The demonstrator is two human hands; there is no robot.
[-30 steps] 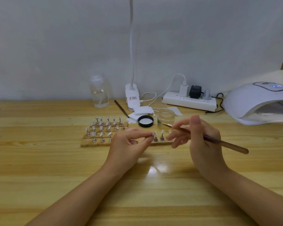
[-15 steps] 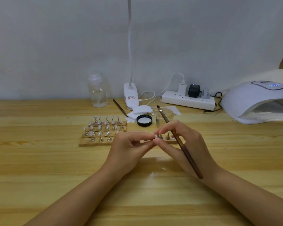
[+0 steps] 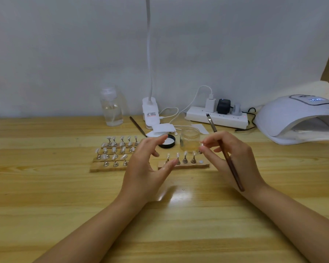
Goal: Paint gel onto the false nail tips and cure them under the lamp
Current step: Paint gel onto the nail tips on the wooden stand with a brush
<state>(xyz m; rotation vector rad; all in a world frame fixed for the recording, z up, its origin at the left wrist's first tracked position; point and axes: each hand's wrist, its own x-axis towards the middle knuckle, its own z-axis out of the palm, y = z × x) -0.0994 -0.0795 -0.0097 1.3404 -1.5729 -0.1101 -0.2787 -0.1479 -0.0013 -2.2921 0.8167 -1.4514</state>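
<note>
Nothing fully legible. White dome-shaped curing lamp (image 3: 292, 118), far right: lit display on top shows pale digits, too blurred to read. White clip-on lamp base (image 3: 150, 112), far centre: sticker with red and dark print, too small to read.

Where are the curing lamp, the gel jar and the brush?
curing lamp (image 3: 285, 118): head view, on its white dome.
gel jar (image 3: 190, 141): head view, on its clear glass wall.
brush (image 3: 233, 171): head view, on the brown handle below the right hand's fingers.
</note>
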